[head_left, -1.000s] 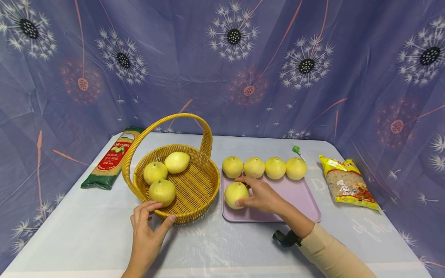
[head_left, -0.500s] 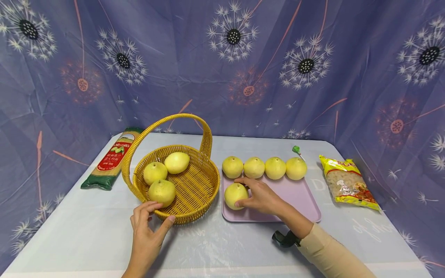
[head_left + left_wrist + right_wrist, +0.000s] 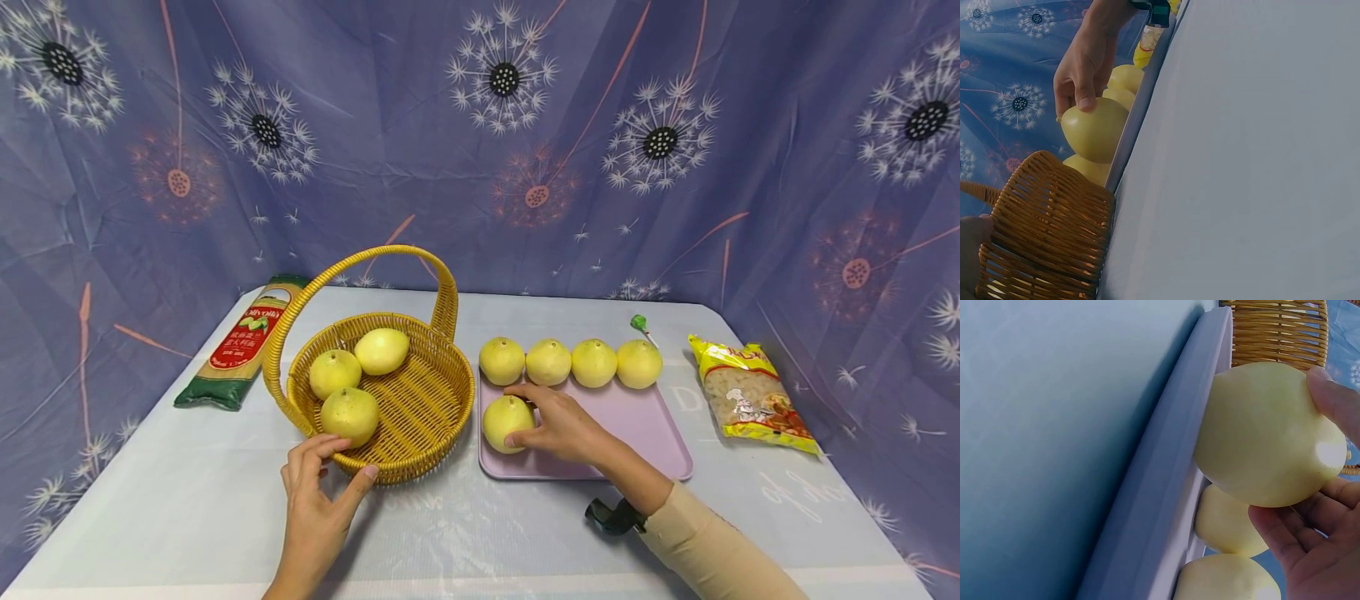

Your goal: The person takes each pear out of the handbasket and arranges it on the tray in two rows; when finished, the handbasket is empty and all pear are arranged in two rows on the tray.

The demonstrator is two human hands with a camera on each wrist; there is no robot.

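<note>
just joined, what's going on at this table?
A person's right hand grips a yellow-green fruit at the left side of a pink tray; whether it's lifted isn't clear. Four fruits stand in a row along the tray's far edge. The left hand touches the near rim of a wicker basket holding three fruits.

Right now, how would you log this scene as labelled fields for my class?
Left hand: holds near rim of golden woven basket
Right hand: grips round yellow-green fruit
In basket: three similar fruits
On lilac rectangular tray: four fruits along far edge
Left of basket: green-and-red plastic packet
Right of tray: yellow plastic packet
</note>
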